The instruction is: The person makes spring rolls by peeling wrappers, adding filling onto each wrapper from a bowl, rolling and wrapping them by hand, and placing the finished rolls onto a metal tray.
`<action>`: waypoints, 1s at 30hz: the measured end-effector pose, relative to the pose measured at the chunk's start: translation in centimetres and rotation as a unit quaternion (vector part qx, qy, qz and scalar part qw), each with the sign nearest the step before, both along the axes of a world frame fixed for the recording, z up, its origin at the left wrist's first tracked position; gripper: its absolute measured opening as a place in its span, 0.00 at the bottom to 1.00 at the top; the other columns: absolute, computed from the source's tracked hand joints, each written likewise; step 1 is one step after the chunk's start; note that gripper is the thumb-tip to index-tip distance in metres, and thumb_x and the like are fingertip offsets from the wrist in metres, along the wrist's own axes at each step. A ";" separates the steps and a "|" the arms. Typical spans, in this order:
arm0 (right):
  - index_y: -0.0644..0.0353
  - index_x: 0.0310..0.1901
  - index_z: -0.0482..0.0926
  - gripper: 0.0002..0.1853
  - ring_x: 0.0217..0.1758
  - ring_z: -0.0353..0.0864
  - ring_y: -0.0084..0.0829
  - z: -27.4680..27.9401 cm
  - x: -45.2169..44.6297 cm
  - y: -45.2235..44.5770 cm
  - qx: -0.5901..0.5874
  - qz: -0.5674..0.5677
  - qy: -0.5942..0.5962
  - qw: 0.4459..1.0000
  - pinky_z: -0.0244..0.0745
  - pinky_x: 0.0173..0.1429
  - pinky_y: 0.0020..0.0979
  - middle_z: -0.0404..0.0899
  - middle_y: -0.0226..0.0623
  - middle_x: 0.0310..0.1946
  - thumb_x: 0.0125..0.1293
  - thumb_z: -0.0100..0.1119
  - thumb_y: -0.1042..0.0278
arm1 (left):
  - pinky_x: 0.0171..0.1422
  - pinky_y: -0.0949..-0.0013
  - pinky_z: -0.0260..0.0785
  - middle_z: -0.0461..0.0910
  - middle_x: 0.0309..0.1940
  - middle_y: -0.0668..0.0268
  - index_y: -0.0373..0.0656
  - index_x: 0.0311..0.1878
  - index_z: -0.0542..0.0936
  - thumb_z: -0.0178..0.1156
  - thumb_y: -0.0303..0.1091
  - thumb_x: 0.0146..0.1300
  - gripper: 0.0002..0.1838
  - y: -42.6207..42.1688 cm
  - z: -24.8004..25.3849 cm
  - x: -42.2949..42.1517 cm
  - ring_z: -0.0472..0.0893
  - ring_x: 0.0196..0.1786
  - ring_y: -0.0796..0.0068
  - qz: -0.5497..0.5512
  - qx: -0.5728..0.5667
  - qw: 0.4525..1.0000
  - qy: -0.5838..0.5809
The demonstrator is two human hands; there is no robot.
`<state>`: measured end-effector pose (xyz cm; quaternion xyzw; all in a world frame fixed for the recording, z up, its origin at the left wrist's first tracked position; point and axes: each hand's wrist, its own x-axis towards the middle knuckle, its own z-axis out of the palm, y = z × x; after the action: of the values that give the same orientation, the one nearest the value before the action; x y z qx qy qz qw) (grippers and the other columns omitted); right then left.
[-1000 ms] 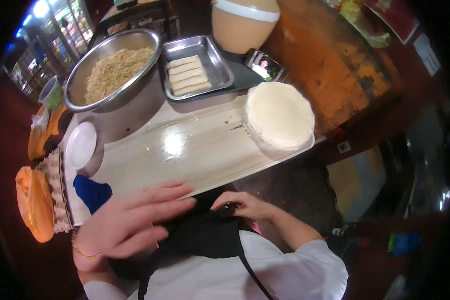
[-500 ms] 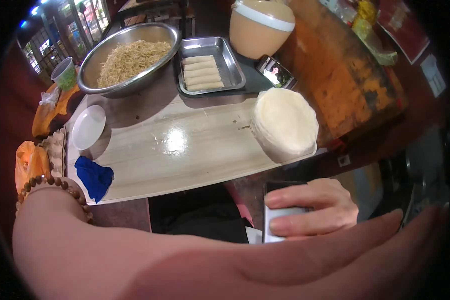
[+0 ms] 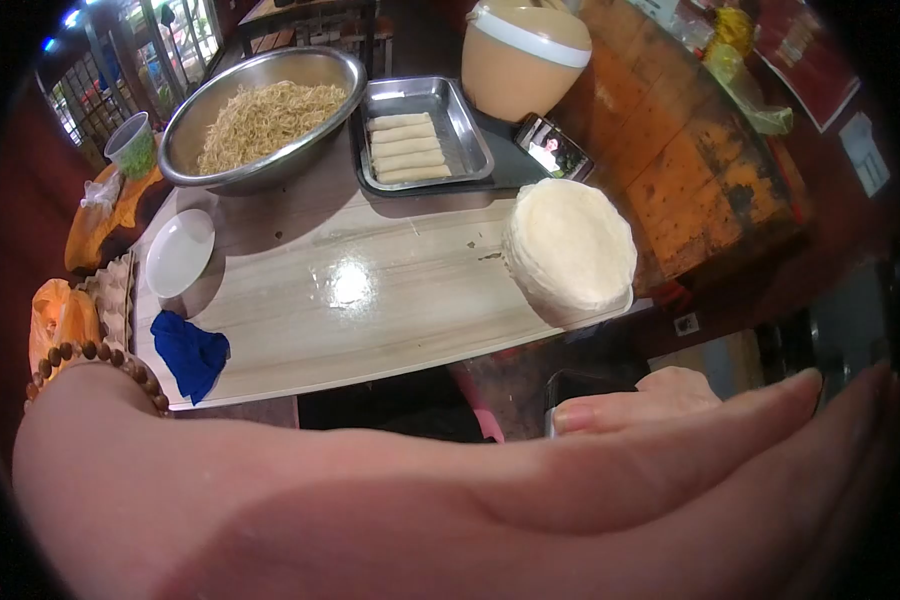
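My left hand (image 3: 470, 510) stretches across the bottom of the view, very near the camera. Its fingers are extended to the right, and a beaded bracelet (image 3: 100, 355) circles the wrist. Beyond it, my right hand (image 3: 650, 402) grips a dark-edged phone (image 3: 577, 384) below the table edge, partly covered by my left hand. A round stack of pale thin wrappers (image 3: 573, 243) lies at the table's right end. Several pale rolls (image 3: 407, 147) lie side by side in a metal tray (image 3: 477, 158). A large metal bowl (image 3: 345, 108) holds shredded filling.
The pale table (image 3: 400, 300) bears a white oval plate (image 3: 180, 253) and a blue cloth (image 3: 190, 355). At the back stand a beige bucket (image 3: 523, 68) and a propped phone (image 3: 553, 150). Left are a tub of greens (image 3: 131, 145), egg trays (image 3: 112, 298) and an orange bag (image 3: 62, 320).
My left hand has swung from the lower left to close before the camera. My right hand has moved right with the phone, which my left hand now hides more. The view has shifted slightly.
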<state>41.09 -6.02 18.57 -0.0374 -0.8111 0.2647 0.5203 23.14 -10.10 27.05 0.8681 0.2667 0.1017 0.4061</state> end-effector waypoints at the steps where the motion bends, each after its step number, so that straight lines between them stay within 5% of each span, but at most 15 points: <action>1: 0.58 0.39 0.87 0.08 0.13 0.76 0.24 0.3 -0.2 -0.1 -0.012 -0.002 0.006 1.000 0.60 0.15 0.19 0.85 0.59 0.41 0.57 0.65 0.70 | 0.67 0.57 0.69 0.71 0.66 0.49 0.31 0.65 0.71 0.45 0.50 0.76 0.30 0.0 0.1 0.0 0.74 0.64 0.53 0.001 0.004 1.000 0.000; 14: 0.57 0.47 0.85 0.13 0.22 0.82 0.26 2.4 -0.5 -0.1 -0.025 -0.035 -0.012 0.999 0.69 0.22 0.22 0.82 0.61 0.50 0.59 0.66 0.69 | 0.65 0.58 0.71 0.71 0.66 0.50 0.31 0.65 0.70 0.45 0.49 0.75 0.29 0.3 1.0 -0.9 0.76 0.60 0.55 0.019 0.030 0.999 -0.004; 26: 0.57 0.49 0.84 0.14 0.29 0.85 0.28 3.2 1.7 2.2 0.024 0.084 -0.236 0.968 0.75 0.27 0.23 0.80 0.62 0.54 0.60 0.66 0.70 | 0.63 0.59 0.73 0.72 0.65 0.51 0.31 0.65 0.69 0.45 0.48 0.75 0.29 0.9 0.9 -0.2 0.78 0.57 0.56 -0.001 0.023 1.000 0.009; 30: 0.58 0.49 0.84 0.14 0.33 0.85 0.30 2.9 1.9 2.6 0.044 0.076 -0.230 0.969 0.76 0.32 0.25 0.79 0.60 0.54 0.60 0.66 0.71 | 0.62 0.59 0.74 0.72 0.65 0.51 0.31 0.65 0.69 0.45 0.47 0.75 0.28 1.0 1.2 -0.9 0.78 0.56 0.57 0.014 0.028 0.999 -0.012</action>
<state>42.96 -3.42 21.49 -0.0124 -0.9202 0.2520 0.2992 22.27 -9.07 28.24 0.8741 0.2708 0.1253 0.3833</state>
